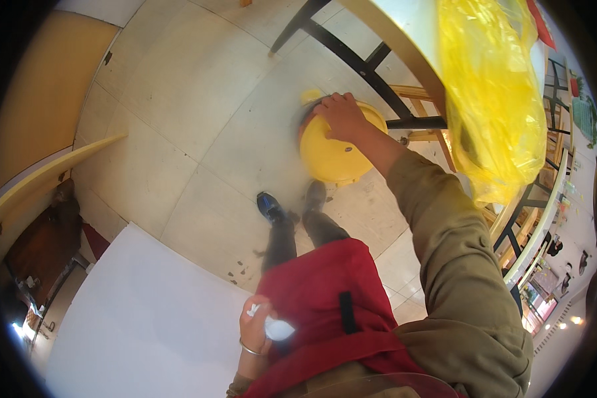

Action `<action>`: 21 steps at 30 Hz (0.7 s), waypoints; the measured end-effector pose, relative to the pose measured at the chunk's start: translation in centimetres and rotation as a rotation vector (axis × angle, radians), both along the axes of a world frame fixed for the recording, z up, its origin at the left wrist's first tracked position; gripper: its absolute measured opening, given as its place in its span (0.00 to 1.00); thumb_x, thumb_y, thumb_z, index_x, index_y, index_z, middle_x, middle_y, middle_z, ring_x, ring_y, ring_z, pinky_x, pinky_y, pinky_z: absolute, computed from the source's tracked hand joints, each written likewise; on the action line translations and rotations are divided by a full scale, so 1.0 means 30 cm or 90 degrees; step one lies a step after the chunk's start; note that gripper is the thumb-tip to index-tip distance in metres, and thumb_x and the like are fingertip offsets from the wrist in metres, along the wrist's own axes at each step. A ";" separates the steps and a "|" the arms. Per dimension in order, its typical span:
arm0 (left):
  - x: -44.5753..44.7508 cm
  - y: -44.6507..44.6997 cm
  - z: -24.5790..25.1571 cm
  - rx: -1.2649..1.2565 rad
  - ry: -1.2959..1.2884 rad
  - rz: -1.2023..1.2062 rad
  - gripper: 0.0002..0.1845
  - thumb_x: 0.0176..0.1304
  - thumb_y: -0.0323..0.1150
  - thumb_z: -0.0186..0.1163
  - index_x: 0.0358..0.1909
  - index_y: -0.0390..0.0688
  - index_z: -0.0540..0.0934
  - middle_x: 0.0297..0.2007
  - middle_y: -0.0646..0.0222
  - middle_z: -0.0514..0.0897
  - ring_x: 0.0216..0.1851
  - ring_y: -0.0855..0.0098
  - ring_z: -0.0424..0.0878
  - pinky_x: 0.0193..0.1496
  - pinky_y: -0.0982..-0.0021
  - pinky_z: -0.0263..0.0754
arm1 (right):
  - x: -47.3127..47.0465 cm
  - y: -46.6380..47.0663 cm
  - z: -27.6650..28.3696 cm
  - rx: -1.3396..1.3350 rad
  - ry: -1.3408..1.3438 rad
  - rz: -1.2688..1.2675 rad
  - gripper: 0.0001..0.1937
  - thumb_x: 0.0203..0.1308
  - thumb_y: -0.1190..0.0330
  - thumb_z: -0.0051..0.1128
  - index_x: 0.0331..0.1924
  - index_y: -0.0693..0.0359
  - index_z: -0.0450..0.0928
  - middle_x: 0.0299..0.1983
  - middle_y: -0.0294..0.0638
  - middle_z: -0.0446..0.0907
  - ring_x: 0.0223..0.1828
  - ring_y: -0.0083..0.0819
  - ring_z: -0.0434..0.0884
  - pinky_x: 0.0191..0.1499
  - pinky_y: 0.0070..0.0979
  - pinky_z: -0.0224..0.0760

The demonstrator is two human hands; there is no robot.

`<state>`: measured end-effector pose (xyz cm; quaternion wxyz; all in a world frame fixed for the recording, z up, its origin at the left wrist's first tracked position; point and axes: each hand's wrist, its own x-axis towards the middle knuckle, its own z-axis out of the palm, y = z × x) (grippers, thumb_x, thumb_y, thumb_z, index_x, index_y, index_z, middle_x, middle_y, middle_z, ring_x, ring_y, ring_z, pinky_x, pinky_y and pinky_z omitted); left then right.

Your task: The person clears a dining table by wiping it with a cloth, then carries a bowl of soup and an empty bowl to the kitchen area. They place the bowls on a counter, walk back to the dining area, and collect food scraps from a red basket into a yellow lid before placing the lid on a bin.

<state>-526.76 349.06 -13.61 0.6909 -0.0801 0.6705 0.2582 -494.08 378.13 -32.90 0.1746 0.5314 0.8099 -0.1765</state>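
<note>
A round yellow plastic lid (334, 158) with a hinge at its near side lies on a bin-like container on the floor. My right hand (343, 117) rests on its far left edge, fingers bent over the rim, which shows a dark gap there. Whether the fingers grip the rim cannot be told. Near my red apron (323, 293), my left hand (256, 323) is closed around a crumpled white tissue or cloth (278, 329). The container's body is mostly hidden under the lid.
A large yellow plastic bag (492, 99) lies over the table edge at right. Black metal legs (368, 69) and wooden stools stand below. A white tabletop (149, 318) is at lower left. My feet stand on the tiled floor (179, 109) close to the bin; a wooden panel (45, 94) is at left.
</note>
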 end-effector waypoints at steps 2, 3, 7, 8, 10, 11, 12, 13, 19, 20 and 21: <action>0.025 0.029 0.014 0.014 -0.014 -0.022 0.04 0.62 0.26 0.57 0.37 0.40 0.72 0.25 0.69 0.73 0.24 0.76 0.70 0.27 0.75 0.68 | 0.018 -0.100 0.133 0.012 0.054 0.023 0.21 0.40 0.61 0.70 0.42 0.53 0.77 0.42 0.38 0.78 0.49 0.38 0.75 0.50 0.41 0.65; 0.036 0.044 0.016 0.015 -0.021 -0.033 0.04 0.62 0.26 0.57 0.37 0.40 0.72 0.25 0.69 0.73 0.24 0.76 0.70 0.27 0.75 0.68 | 0.018 -0.156 0.196 0.050 0.078 0.034 0.19 0.40 0.61 0.69 0.39 0.53 0.77 0.39 0.38 0.79 0.47 0.39 0.77 0.48 0.41 0.67; 0.075 0.107 -0.037 0.050 -0.018 -0.133 0.04 0.62 0.25 0.57 0.38 0.41 0.73 0.27 0.71 0.74 0.26 0.77 0.72 0.29 0.76 0.69 | 0.054 -0.503 0.346 -0.308 0.081 -0.044 0.13 0.43 0.62 0.67 0.34 0.55 0.76 0.31 0.41 0.79 0.37 0.41 0.80 0.35 0.38 0.74; 0.091 0.129 -0.077 0.068 -0.003 -0.174 0.05 0.61 0.25 0.58 0.38 0.41 0.74 0.27 0.71 0.75 0.26 0.78 0.73 0.29 0.77 0.69 | 0.045 -0.570 0.362 -0.309 0.097 -0.070 0.13 0.44 0.63 0.66 0.34 0.56 0.76 0.31 0.41 0.80 0.36 0.42 0.81 0.36 0.39 0.74; 0.129 0.180 -0.184 0.108 0.042 -0.266 0.06 0.61 0.26 0.59 0.38 0.42 0.75 0.28 0.73 0.75 0.27 0.80 0.73 0.30 0.79 0.69 | 0.040 -0.699 0.361 -0.380 0.119 -0.109 0.14 0.45 0.63 0.65 0.35 0.57 0.75 0.32 0.42 0.80 0.37 0.43 0.81 0.38 0.39 0.74; 0.149 0.209 -0.247 0.129 0.072 -0.316 0.06 0.60 0.26 0.60 0.38 0.43 0.75 0.29 0.74 0.75 0.28 0.81 0.73 0.30 0.79 0.69 | 0.055 -0.765 0.350 -0.398 0.148 -0.129 0.14 0.45 0.63 0.64 0.35 0.57 0.75 0.32 0.42 0.80 0.38 0.43 0.81 0.38 0.39 0.74; 0.169 0.238 -0.310 0.145 0.086 -0.337 0.06 0.58 0.28 0.62 0.38 0.43 0.77 0.30 0.74 0.77 0.30 0.82 0.73 0.33 0.80 0.69 | 0.032 -0.781 0.345 -0.406 0.166 -0.155 0.14 0.46 0.63 0.64 0.36 0.58 0.75 0.33 0.43 0.80 0.39 0.43 0.81 0.39 0.40 0.74; 0.188 0.264 -0.369 0.124 0.092 -0.350 0.07 0.56 0.30 0.64 0.37 0.43 0.79 0.32 0.75 0.79 0.32 0.83 0.73 0.35 0.80 0.69 | 0.032 -0.805 0.335 -0.430 0.175 -0.145 0.14 0.46 0.63 0.64 0.36 0.58 0.75 0.33 0.44 0.80 0.39 0.43 0.80 0.40 0.40 0.73; 0.291 0.405 -0.675 0.236 0.116 -0.456 0.07 0.55 0.32 0.64 0.34 0.41 0.80 0.28 0.75 0.80 0.30 0.81 0.74 0.34 0.77 0.70 | 0.039 -0.693 0.341 -0.582 0.193 -0.136 0.19 0.49 0.56 0.65 0.39 0.60 0.75 0.36 0.47 0.80 0.42 0.44 0.80 0.44 0.38 0.72; 0.309 0.423 -0.723 0.242 0.123 -0.491 0.08 0.55 0.33 0.64 0.34 0.41 0.80 0.28 0.75 0.80 0.30 0.80 0.74 0.34 0.76 0.70 | 0.053 -0.661 0.340 -0.600 0.216 -0.133 0.21 0.49 0.54 0.65 0.40 0.60 0.76 0.36 0.47 0.80 0.42 0.44 0.80 0.44 0.38 0.72; 0.328 0.441 -0.769 0.267 0.133 -0.498 0.09 0.54 0.34 0.64 0.34 0.41 0.80 0.28 0.72 0.81 0.30 0.79 0.75 0.35 0.75 0.71 | 0.079 -0.637 0.332 -0.637 0.228 -0.116 0.22 0.49 0.52 0.65 0.41 0.61 0.76 0.36 0.47 0.80 0.42 0.44 0.80 0.44 0.37 0.72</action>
